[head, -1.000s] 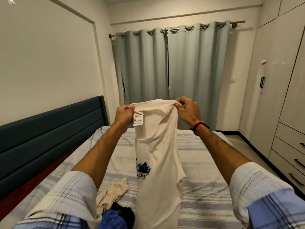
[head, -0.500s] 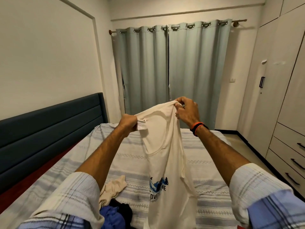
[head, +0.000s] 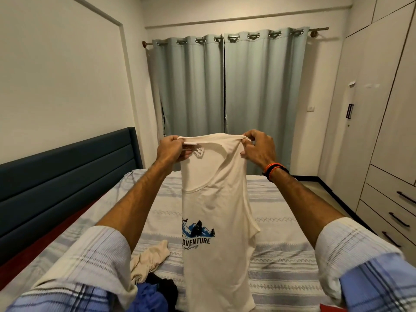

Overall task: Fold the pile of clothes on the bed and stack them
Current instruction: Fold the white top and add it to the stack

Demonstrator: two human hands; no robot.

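Shirt (head: 216, 199) is held up over the bed (head: 281, 255), pinched at its top corners by left hand (head: 172, 149) and right hand (head: 258, 147). Straightening appears under way; next, laying flat is likely needed. Pile (head: 153, 284) is left unfolded nearby.

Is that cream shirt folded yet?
No. The cream shirt hangs full length, pinched at its top by the left hand and right hand.

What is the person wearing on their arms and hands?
Both hands, left hand and right hand, are bare, no gloves. A plaid shirt in white, light blue and dark lines has its sleeves rolled up. An orange-and-black band circles the right wrist.
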